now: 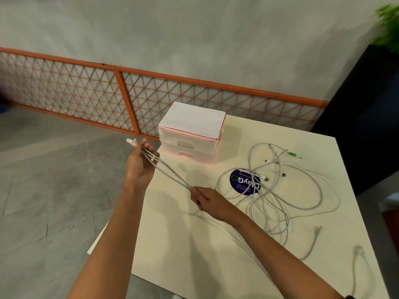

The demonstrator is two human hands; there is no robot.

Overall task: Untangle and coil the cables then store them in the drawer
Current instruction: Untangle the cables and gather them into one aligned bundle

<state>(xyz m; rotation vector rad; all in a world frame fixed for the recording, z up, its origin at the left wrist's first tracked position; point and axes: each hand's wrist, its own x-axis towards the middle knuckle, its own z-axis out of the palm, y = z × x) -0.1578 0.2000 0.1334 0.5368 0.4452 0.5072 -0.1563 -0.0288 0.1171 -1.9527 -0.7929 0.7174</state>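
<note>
A white multi-headed cable [170, 172] is stretched between my two hands, above the table's left edge. My left hand [140, 164] holds its connector ends up near the drawer unit, with the strands lying across the fingers. My right hand [204, 198] grips the strands where they bunch together; the rest of the cable trails back under my right forearm. A tangle of white cables [278, 190] lies on the cream table [194, 244] to the right, with several plugs showing. The small white and pink drawer unit [191, 137] stands at the table's far left corner, drawers closed.
A round dark blue sticker [239, 182] lies under the tangle. More cable ends [358, 253] lie near the table's right front. A black planter [371, 117] with a green plant stands beyond the right side. An orange lattice railing [121, 98] runs along the wall; grey floor lies to the left.
</note>
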